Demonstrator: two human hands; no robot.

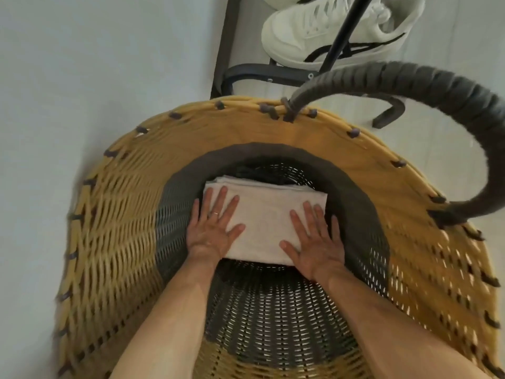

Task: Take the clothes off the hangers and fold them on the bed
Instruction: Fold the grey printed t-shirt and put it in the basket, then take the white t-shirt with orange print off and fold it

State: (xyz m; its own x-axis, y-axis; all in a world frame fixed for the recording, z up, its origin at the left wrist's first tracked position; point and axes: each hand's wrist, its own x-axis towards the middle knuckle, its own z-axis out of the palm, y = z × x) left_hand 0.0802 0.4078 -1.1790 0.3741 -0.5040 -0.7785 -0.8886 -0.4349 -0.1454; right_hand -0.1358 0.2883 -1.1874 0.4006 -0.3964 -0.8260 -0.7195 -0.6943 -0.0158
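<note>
The folded white cloth [269, 214] lies deep inside the woven basket [109, 214], down at its dark grey lower part, with several layers showing along its far edge. My left grip [214, 228] lies flat on the cloth's left end, fingers straight and spread and a ring on one finger. My right grip [314, 242] lies flat on the right end in the same way. Both press on the cloth and neither curls round it. Both bare forearms reach down into the basket from the near side. Something dark shows just behind the cloth's far edge, too dim for me to tell what it is.

The basket's upper wall and rim are yellow wicker with grey stitches, and its grey wrapped handle [410, 77] arches over the right side. Beyond the basket, a white sneaker [308, 34] with black stripes sits on a dark metal frame [246, 72], and a black pole [345, 28] crosses in front of it. The floor is pale.
</note>
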